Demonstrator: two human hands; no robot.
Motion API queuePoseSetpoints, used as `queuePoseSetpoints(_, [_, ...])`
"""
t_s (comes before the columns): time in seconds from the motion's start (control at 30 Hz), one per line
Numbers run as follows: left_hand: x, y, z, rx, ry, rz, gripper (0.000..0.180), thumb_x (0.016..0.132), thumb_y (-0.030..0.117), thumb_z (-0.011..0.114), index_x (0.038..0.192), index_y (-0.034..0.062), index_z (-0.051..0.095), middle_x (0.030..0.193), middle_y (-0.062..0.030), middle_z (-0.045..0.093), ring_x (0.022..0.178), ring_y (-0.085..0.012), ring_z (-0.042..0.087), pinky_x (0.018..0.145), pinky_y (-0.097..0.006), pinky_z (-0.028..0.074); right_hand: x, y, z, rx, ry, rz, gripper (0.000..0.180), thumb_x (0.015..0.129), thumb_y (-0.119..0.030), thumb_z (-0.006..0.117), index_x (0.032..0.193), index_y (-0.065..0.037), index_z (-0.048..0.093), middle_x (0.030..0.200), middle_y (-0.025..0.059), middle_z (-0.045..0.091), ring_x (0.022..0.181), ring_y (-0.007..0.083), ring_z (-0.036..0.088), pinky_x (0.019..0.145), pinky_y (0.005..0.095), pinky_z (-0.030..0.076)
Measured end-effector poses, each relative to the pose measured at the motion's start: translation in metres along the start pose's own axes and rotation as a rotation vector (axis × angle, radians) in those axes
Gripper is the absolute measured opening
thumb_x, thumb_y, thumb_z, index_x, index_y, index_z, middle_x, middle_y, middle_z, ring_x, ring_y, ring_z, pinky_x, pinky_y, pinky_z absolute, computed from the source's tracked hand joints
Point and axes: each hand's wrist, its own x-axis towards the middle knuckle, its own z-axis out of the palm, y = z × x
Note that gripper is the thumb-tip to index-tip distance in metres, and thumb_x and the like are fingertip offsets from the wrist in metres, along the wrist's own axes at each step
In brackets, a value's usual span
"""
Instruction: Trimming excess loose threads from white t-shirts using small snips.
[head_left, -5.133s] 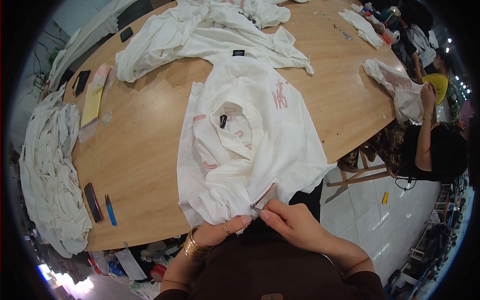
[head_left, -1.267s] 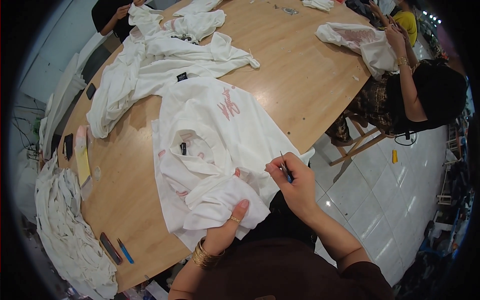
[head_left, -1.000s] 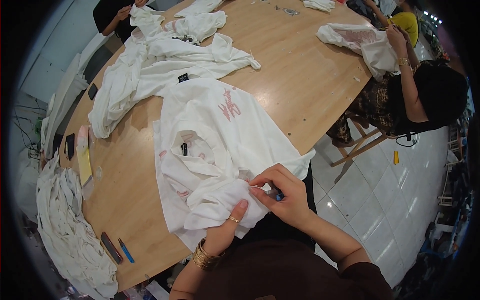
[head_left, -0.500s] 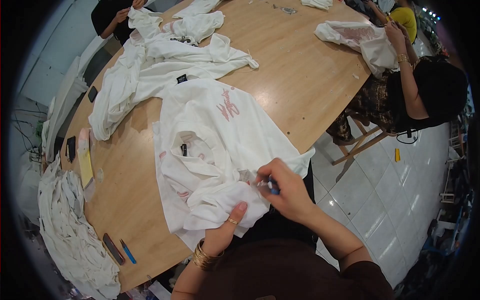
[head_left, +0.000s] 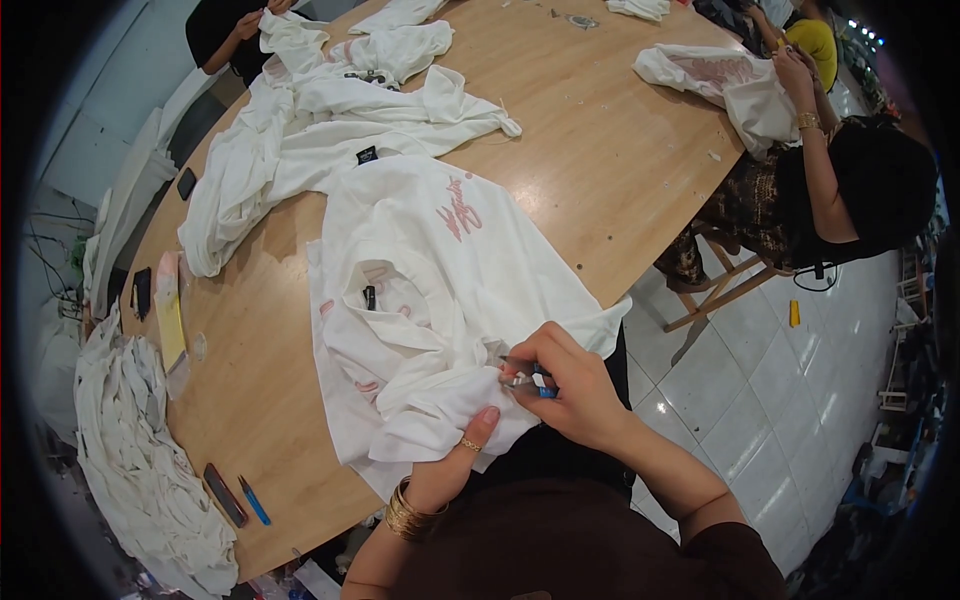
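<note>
A white garment (head_left: 490, 250) with pink lettering lies spread over the near table edge, its lower part bunched toward me. My left hand (head_left: 452, 468), wearing a ring and bracelets, grips the bunched cloth with the thumb on top; its other fingers are hidden underneath. In my right hand (head_left: 578, 395) is a pair of blue-handled thread snips (head_left: 540, 384), closed in my fingers. The blades point left and lie against the fabric by a small pinkish spot, just above my left thumb. Whether they touch a thread is too small to see.
On the wooden table (head_left: 250, 400) are a heap of white cloth (head_left: 150, 460), a dark phone-like object (head_left: 225, 495), a blue slim tool (head_left: 254, 500) and more white garments (head_left: 260, 150). One co-worker (head_left: 840, 190) sits at the right; another (head_left: 225, 40) works at the far left.
My right hand has turned slightly, and the snips' blades now show spread at the cloth, where they were blurred before. The left hand keeps its hold.
</note>
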Motion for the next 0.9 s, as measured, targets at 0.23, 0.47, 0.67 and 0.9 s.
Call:
queuePoseSetpoints(0.23, [0.003, 0.003, 0.001, -0.044, -0.005, 0.006, 0.031, 0.084, 0.011, 0.056, 0.112, -0.0021, 0.052, 0.104, -0.008, 0.058, 0.094, -0.0157, 0.053, 0.086, -0.027, 0.039, 0.0, -0.001, -0.006, -0.008, 0.104, -0.042, 0.023, 0.068, 0.001, 0.063, 0.087, -0.004, 0.051, 0.08, 0.0039, 0.049, 0.062, 0.0128, 0.051, 0.053, 0.0221, 0.04])
queuePoseSetpoints(0.47, [0.004, 0.001, -0.002, -0.06, -0.011, 0.021, 0.032, 0.084, 0.01, 0.056, 0.113, -0.0032, 0.051, 0.107, -0.0085, 0.057, 0.098, -0.0161, 0.051, 0.089, -0.027, 0.037, 0.01, 0.012, -0.017, 0.434, 0.635, 0.17, 0.007, 0.082, -0.005, 0.056, 0.084, -0.006, 0.05, 0.07, -0.0011, 0.046, 0.052, 0.0035, 0.037, 0.047, 0.0163, 0.032])
queuePoseSetpoints(0.67, [0.007, -0.001, -0.005, -0.058, 0.026, 0.045, 0.036, 0.084, 0.009, 0.056, 0.116, -0.0031, 0.049, 0.112, -0.0095, 0.054, 0.103, -0.0166, 0.05, 0.091, -0.027, 0.035, 0.025, 0.022, -0.064, 0.647, 1.005, 0.113, 0.007, 0.086, -0.012, 0.051, 0.087, -0.005, 0.051, 0.058, -0.0042, 0.042, 0.041, 0.0006, 0.029, 0.037, 0.0167, 0.024])
queuePoseSetpoints(0.9, [0.006, 0.002, -0.005, -0.111, 0.079, -0.038, 0.039, 0.083, 0.009, 0.057, 0.119, -0.004, 0.046, 0.114, -0.0083, 0.053, 0.102, -0.0151, 0.049, 0.091, -0.026, 0.035, 0.003, 0.005, -0.026, 0.103, 0.02, 0.266, 0.011, 0.075, -0.01, 0.062, 0.084, -0.004, 0.06, 0.072, 0.0011, 0.059, 0.066, 0.0083, 0.053, 0.058, 0.0201, 0.041])
